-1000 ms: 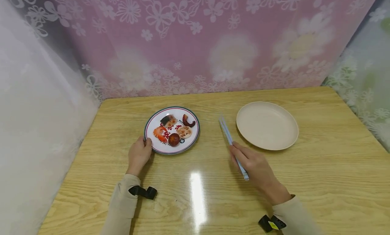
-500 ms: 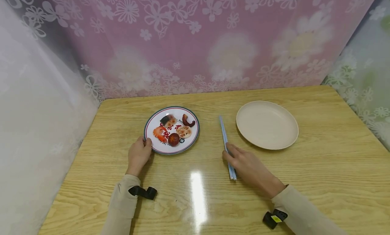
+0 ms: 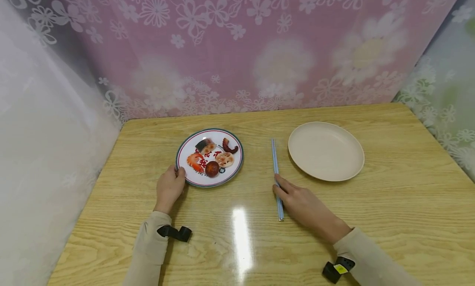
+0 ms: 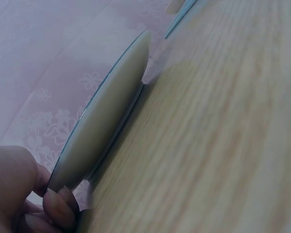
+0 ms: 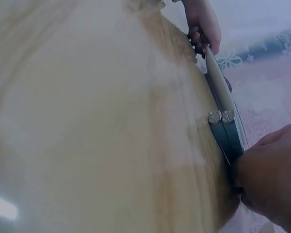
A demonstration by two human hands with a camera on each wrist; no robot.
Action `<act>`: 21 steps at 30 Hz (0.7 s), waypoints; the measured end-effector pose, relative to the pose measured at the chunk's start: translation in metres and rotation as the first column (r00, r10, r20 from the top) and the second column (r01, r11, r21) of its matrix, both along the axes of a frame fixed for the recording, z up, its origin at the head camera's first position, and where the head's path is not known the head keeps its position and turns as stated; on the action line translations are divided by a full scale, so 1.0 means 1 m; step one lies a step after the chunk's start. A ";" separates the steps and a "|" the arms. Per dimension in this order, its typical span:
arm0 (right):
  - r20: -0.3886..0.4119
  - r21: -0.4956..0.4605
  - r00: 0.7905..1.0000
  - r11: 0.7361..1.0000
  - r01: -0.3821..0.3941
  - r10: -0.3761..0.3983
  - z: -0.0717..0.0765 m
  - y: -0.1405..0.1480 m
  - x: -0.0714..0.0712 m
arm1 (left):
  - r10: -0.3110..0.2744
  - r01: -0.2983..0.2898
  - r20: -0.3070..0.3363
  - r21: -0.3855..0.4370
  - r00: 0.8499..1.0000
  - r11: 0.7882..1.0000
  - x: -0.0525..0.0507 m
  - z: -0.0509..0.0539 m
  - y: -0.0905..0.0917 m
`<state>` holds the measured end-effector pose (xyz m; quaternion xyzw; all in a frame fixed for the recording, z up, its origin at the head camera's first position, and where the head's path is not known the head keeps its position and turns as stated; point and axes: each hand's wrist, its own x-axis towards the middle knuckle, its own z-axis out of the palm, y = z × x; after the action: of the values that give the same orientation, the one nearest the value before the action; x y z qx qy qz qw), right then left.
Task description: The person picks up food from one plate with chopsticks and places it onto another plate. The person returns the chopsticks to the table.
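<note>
My left hand [image 3: 170, 188] pinches the near-left rim of a white plate [image 3: 194, 179] with a green and red edge. In the left wrist view its thumb is over the rim and the fingers [image 4: 60, 208] are curled below. On that plate lie a shrimp [image 3: 195, 162], a mushroom cap [image 3: 212, 169], a lotus root slice [image 3: 224, 159], a dark-skinned piece of food [image 3: 205, 146] and an octopus tentacle [image 3: 229, 146]. My right hand [image 3: 302, 201] holds a pair of light blue chopsticks [image 3: 275, 158] between thumb and fingers, side by side, low over the table.
A plain beige plate [image 3: 326, 152] stands at the right, beyond the right hand. The wooden table [image 3: 230, 236] carries a bright light reflection near its front. A pink flowered curtain [image 3: 222, 51] hangs behind the table's back edge, with pale cloth at both sides.
My right hand has brought the chopsticks round from a slant to nearly straight ahead, their near ends swinging left. The left hand keeps its grip on the white plate.
</note>
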<state>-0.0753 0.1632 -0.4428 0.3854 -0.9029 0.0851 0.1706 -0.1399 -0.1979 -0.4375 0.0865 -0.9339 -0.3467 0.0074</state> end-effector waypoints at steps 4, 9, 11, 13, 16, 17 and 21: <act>0.033 -0.022 0.999 1.000 -0.005 0.006 0.000 0.004 0.001 | 0.001 -0.001 0.001 -0.003 1.000 1.000 0.000 0.001 0.000; 0.063 -0.025 0.998 1.000 0.013 -0.012 -0.002 0.006 0.001 | 0.004 -0.004 0.005 -0.004 1.000 1.000 -0.001 0.001 0.000; 0.063 -0.025 0.998 1.000 0.017 -0.016 -0.002 0.006 0.001 | 0.006 -0.006 0.003 -0.005 1.000 1.000 -0.001 0.001 0.000; 0.051 -0.031 0.999 0.999 0.015 -0.013 -0.003 0.006 0.001 | 0.005 -0.005 0.000 -0.005 1.000 1.000 -0.001 0.001 0.000; 0.035 -0.051 0.999 0.999 0.003 -0.002 -0.003 0.006 0.002 | 0.007 -0.007 0.000 -0.002 1.000 1.000 -0.001 0.001 0.001; 0.030 -0.061 1.000 0.998 0.000 0.002 -0.003 0.006 0.002 | 0.008 -0.008 0.001 0.000 1.000 1.000 -0.001 0.001 0.001; 0.025 -0.086 1.000 0.996 -0.008 0.011 -0.004 0.006 0.004 | 0.017 -0.017 0.011 0.006 1.000 1.000 0.000 0.000 0.001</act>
<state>-0.0712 0.1693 -0.4464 0.3809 -0.8986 0.1297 0.1749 -0.1399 -0.1971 -0.4372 0.0965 -0.9321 -0.3490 0.0048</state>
